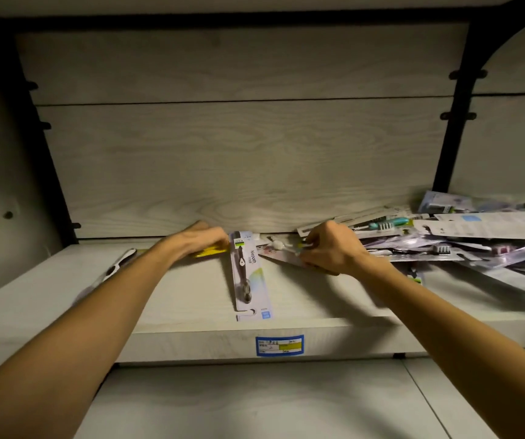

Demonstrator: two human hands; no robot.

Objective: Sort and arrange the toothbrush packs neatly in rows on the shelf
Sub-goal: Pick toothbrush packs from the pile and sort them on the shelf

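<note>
Shelf (191, 312) – pale wood-grain board across the middle of the frame, blue price label (279, 345) on its front edge, centre.

Heap of toothbrush packs (464, 239) – right of frame, unsorted, overlapping at all angles, reaching from the back panel toward the front edge.

Niepoth pack (250, 274) – frame centre, lying flat, long axis running back-to-front, slightly skewed. It sits between the two hands, apart from the heap; probably the first of a row.

Black-and-white toothbrush (121, 264) – left of frame, partly hidden by the left forearm; packaging not discernible.

Left hand (198, 240) – fingers curled over a yellow pack (209, 251) at the back of the shelf, just left of the Niepoth pack's top end. Only a yellow strip shows.

Right hand (327, 248) – fingers pinching a pack with a white brush (281, 250) at the heap's left fringe, its long axis pointing left toward the Niepoth pack.

Judgement: the yellow pack is nearest the row; it lies crosswise and would need turning to lie parallel beside the Niepoth pack.
</note>
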